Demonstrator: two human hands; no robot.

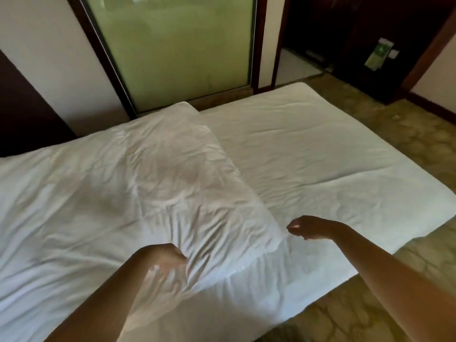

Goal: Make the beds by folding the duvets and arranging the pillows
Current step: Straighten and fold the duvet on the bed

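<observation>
White duvet point(148, 183) under splayed left hand point(165, 265)

A frosted green glass panel point(172, 50) in a dark frame stands far left. Patterned carpet point(407, 149) covers the floor on the right, below a far wall switch point(394, 54).

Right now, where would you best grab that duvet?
Take the duvet by its near right corner, coming from the side of the right hand: the edge there lies raised above the sheet, so fingers can likely slip under.
</observation>
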